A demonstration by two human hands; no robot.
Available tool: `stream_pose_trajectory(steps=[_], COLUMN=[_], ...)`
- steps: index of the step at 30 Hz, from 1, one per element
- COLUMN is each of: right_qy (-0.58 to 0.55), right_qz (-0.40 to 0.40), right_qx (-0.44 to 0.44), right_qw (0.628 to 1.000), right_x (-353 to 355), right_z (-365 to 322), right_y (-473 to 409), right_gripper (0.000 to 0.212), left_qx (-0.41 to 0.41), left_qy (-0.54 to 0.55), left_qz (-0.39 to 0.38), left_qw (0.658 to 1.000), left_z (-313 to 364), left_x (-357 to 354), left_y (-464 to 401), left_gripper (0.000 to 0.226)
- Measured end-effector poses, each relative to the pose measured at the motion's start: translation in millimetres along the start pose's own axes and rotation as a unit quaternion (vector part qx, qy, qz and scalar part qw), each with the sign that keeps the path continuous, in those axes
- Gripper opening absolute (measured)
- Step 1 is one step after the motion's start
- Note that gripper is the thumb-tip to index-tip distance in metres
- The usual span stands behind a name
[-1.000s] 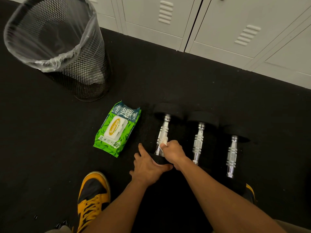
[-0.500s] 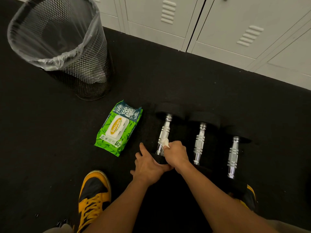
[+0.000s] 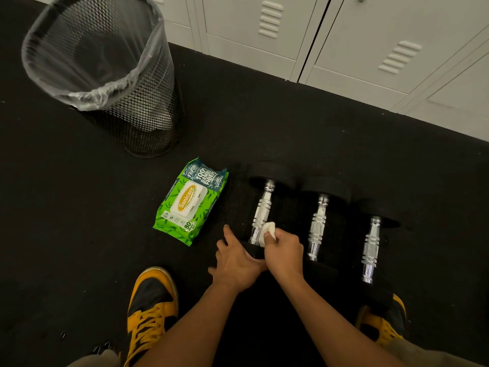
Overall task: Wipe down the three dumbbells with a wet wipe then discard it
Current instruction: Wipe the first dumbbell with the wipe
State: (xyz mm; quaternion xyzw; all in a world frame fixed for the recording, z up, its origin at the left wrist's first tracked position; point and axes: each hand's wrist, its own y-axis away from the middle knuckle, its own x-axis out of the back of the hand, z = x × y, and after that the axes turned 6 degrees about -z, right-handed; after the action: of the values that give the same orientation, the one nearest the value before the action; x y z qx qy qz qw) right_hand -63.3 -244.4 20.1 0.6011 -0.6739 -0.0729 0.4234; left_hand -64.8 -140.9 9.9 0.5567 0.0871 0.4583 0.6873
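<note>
Three dumbbells lie side by side on the black floor (image 3: 264, 123), handles pointing away from the person. The right hand (image 3: 284, 251) pinches a white wipe (image 3: 267, 230) and presses it to the near end of the chrome handle of the left dumbbell (image 3: 262, 210). The left hand (image 3: 234, 258) rests on that dumbbell's near head, fingers spread over the black rubber and thumb lying toward the right hand; it seems to steady the weight rather than clasp it, though the head is dark and hard to make out.

The middle dumbbell (image 3: 318, 223) and the right dumbbell (image 3: 370, 250) lie untouched, each just beside the next.

A green wipe pack (image 3: 190, 205) lies flat just left of the left dumbbell, its white lid closed. Farther away to the left stands a black mesh bin (image 3: 148, 112) with a clear liner folded over its rim. White lockers (image 3: 344, 35) run along the far edge of the floor. A yellow and black shoe (image 3: 150, 311) sits below the left arm, and another shoe (image 3: 381, 324) shows past the right forearm.
</note>
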Motion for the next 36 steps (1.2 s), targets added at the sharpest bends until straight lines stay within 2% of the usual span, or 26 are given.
stream_pose_trajectory(steps=[3, 6, 8, 11, 13, 15, 18, 21, 24, 29, 36], right_qy=[-0.068, -0.16, -0.181, -0.089, 0.011, 0.16, 0.417, 0.527, 0.586, 0.622, 0.657], right_qz=[0.005, -0.013, -0.008, -0.001, -0.054, -0.163, -0.292, -0.371, -0.391, -0.36, -0.314], right_qx=[-0.007, -0.008, 0.019, 0.114, 0.229, 0.342, 0.396, 0.399, 0.423, 0.486, 0.48], right_qw=[0.998, 0.987, 0.983, 0.989, 0.972, 0.911, 0.764, 0.652, 0.57, 0.497, 0.489], right_x=[-2.8, -3.3, 1.5, 14.5, 19.2, 17.0, 17.4, 30.2, 35.0, 32.0, 43.5], right_z=[7.4, 10.5, 7.1, -0.2, -6.1, -4.2, -5.9, -20.3, -31.0, -30.0, -33.3], right_y=[-2.4, -9.6, -18.7, -26.9, -26.7, -33.0, -53.2, -69.7, -78.5, -88.0, -100.2], right_gripper=[0.023, 0.029, 0.031, 0.025, 0.028, 0.038, 0.045, 0.058, 0.06, 0.055, 0.055], left_qx=[0.0, 0.0, 0.002, 0.002, 0.002, -0.003, -0.008, -0.005, -0.004, 0.0, -0.008], left_qy=[-0.002, -0.003, -0.004, -0.008, -0.008, -0.007, -0.005, -0.004, -0.005, -0.005, -0.006], left_qz=[-0.007, -0.005, -0.003, -0.002, -0.009, -0.019, -0.029, -0.029, -0.027, -0.028, -0.02], left_qw=[1.0, 1.0, 1.0, 1.0, 1.0, 1.0, 1.0, 1.0, 1.0, 1.0, 1.0], left_z=[0.4, 0.4, 0.6, 0.9, 0.7, -0.3, -1.3, -1.0, 0.0, -0.5, -0.4], left_x=[1.4, 1.2, 0.9, 1.1, 2.4, 3.1, 4.1, 4.0, 2.8, 3.3, 2.0], left_y=[0.8, 2.6, 2.8, 2.9, 2.6, 2.0, 1.9, 0.9, 0.4, 1.3, 2.5], left_gripper=[0.149, 0.151, 0.151, 0.15, 0.151, 0.15, 0.15, 0.15, 0.149, 0.148, 0.147])
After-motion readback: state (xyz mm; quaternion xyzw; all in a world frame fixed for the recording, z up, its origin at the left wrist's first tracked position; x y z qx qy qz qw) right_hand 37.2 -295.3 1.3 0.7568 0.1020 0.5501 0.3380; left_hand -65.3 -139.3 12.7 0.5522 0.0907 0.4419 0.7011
